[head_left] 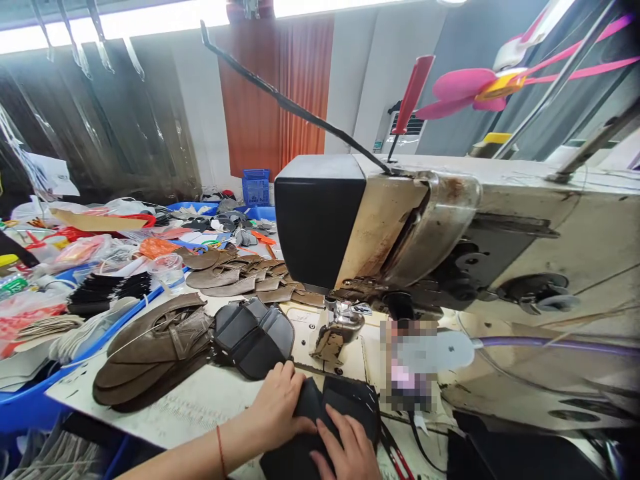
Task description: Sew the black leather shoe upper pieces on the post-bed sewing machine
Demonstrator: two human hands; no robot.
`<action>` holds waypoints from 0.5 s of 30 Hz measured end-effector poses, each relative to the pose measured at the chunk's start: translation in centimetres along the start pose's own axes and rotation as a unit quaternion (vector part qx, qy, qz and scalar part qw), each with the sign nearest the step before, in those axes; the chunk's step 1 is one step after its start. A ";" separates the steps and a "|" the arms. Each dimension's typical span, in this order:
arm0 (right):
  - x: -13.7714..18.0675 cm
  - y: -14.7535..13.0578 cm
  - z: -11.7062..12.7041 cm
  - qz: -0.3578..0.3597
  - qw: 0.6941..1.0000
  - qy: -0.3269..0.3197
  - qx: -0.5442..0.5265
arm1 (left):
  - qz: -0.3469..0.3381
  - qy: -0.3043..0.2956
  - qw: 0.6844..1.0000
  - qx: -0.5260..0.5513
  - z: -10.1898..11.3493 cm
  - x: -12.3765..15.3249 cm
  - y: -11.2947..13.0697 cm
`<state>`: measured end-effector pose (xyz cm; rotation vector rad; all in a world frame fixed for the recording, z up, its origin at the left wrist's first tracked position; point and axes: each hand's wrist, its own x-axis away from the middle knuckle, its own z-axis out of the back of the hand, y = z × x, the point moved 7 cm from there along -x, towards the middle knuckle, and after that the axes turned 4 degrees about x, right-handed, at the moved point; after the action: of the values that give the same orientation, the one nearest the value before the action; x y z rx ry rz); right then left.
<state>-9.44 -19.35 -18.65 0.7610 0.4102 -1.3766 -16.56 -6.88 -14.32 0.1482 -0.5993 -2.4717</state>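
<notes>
My left hand (277, 403) grips the near edge of a black leather piece (350, 397) lying on the sewing table, thumb curled over it. Pressing down on the same piece, my right hand (349, 450) sits just right of the left, fingers bent. The piece lies in front of the presser foot (336, 333) of a worn industrial sewing machine (400, 220). A stack of black cut pieces (253, 337) rests just beyond my left hand.
Brown leather pieces (155, 350) are piled at the left, more (240, 273) behind them. Blue trays (30, 400) with bundles and bags fill the far left. A blue basket (256, 187) stands at the back. Red-handled snips (397, 457) lie near the table's front edge.
</notes>
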 end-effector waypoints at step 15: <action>-0.9 4.3 4.7 -0.413 0.837 0.109 -0.342 | -0.150 -0.106 0.937 0.297 5.3 1.0 5.8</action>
<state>-6.16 -21.90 -13.71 0.1027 1.4522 -1.7532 -15.61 -9.62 -6.93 0.2210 -1.5091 -2.5279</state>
